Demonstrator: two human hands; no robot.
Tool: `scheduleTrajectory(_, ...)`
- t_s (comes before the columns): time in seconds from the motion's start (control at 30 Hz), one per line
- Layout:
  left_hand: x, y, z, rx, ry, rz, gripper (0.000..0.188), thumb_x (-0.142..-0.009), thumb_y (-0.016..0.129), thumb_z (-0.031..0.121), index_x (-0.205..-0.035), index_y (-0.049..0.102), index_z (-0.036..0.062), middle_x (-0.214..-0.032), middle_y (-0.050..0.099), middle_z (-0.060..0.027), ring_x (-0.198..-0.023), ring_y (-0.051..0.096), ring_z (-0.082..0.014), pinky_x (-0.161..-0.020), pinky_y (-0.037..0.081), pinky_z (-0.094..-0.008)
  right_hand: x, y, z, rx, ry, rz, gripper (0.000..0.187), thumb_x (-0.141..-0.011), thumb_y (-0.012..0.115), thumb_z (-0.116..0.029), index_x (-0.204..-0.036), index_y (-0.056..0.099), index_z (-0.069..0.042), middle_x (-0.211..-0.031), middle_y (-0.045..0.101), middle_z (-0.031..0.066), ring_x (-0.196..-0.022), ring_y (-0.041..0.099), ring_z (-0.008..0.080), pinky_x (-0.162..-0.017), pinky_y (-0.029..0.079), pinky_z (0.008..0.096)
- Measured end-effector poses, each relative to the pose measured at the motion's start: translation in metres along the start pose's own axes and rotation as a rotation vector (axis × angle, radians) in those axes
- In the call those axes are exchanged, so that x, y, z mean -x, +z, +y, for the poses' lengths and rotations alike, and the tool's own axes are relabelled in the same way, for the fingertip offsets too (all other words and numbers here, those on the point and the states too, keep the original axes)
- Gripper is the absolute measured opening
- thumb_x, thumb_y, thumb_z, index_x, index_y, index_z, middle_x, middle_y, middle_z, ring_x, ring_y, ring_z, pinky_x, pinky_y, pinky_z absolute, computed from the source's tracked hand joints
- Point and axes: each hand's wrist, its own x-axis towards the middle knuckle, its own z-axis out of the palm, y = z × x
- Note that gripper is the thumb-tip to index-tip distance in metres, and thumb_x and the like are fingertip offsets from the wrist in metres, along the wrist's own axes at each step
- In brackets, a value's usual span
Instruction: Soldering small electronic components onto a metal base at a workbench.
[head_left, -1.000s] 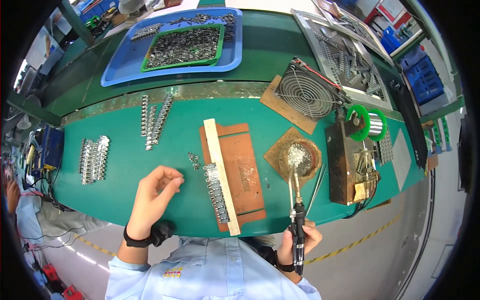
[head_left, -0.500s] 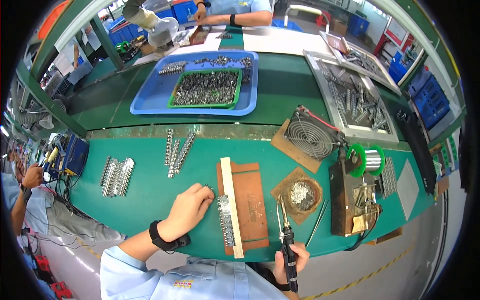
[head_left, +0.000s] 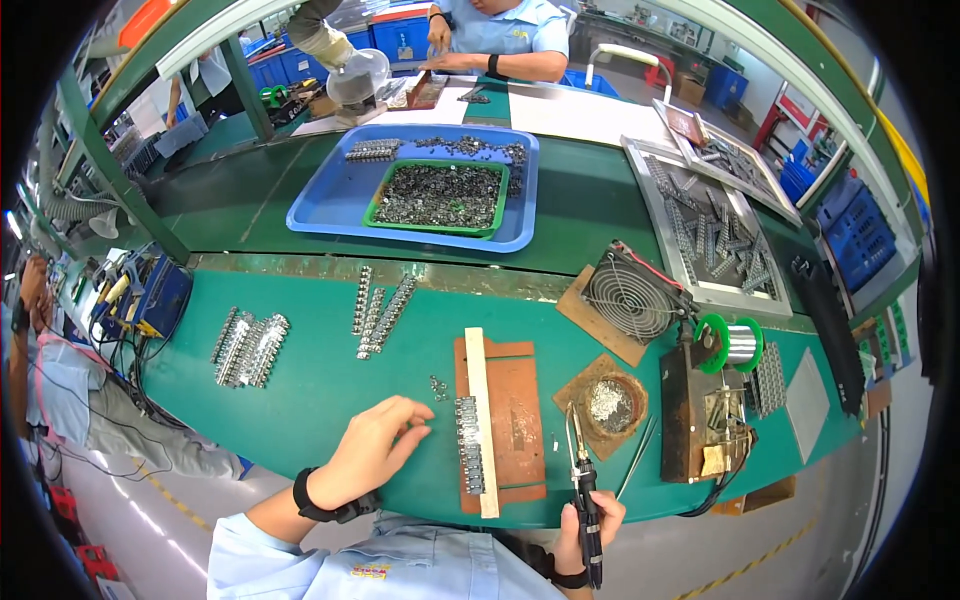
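My left hand (head_left: 378, 448) rests above the green mat with thumb and fingers apart, nothing visible in it. Just beyond its fingertips lie several tiny metal parts (head_left: 438, 388). Right of that hand, a row of small metal components (head_left: 468, 445) runs along a pale wooden strip (head_left: 483, 410), which lies on a reddish-brown board (head_left: 518, 430). My right hand (head_left: 596, 518) is closed around the black handle of a soldering iron (head_left: 586, 500). The iron's tip points up and away, beside a round dish of silvery bits (head_left: 608, 402).
Strips of metal parts (head_left: 250, 348) lie left; more strips (head_left: 380, 315) lie farther back. Tweezers (head_left: 637, 458), a fan (head_left: 630, 295) and a solder spool on a stand (head_left: 740, 345) stand right. A blue tray (head_left: 320, 205) holds a green tray of parts. A co-worker sits opposite.
My left hand has drawn back from the tiny parts and its fingers have loosened, uncovering them. The right hand still holds the soldering iron. The whole view has shifted slightly.
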Motion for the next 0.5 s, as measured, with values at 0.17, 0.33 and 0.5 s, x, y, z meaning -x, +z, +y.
scheduleTrajectory(0.17, 0.024, -0.001, -0.011, 0.137, -0.017, -0.062, 0.015, -0.079, 0.061, 0.006, -0.093, 0.059, 0.0031, -0.075, 0.057, -0.0077, -0.064, 0.056, -0.0179, -0.058, 0.045, -0.0279, 0.003, 0.001, -0.004, -0.088, 0.070, -0.012, 0.035, -0.074, 0.066, -0.008, -0.101, 0.043, -0.005, -0.086, 0.046, 0.0076, -0.072, 0.044, 0.0142, -0.067, 0.037, 0.0271)
scheduleTrajectory(0.33, 0.038, 0.006, -0.014, 0.446, -0.105, -0.103, 0.013, -0.083, 0.058, 0.009, -0.095, 0.060, 0.0020, -0.084, 0.060, -0.0066, -0.073, 0.058, -0.0132, -0.064, 0.045, -0.0251, 0.004, 0.000, -0.013, 0.135, 0.036, 0.022, 0.028, -0.076, 0.064, -0.007, -0.099, 0.049, 0.000, -0.091, 0.051, 0.0101, -0.079, 0.049, 0.0178, -0.072, 0.043, 0.0307)
scheduleTrajectory(0.5, 0.043, 0.017, -0.010, 0.734, -0.216, -0.129, 0.016, -0.086, 0.054, 0.008, -0.099, 0.057, -0.0006, -0.087, 0.060, -0.0058, -0.077, 0.057, -0.0113, -0.069, 0.045, -0.0245, 0.003, -0.001, -0.007, 0.124, 0.050, 0.016, 0.030, -0.076, 0.065, -0.008, -0.100, 0.048, 0.000, -0.091, 0.050, 0.0101, -0.076, 0.048, 0.0175, -0.071, 0.042, 0.0310)
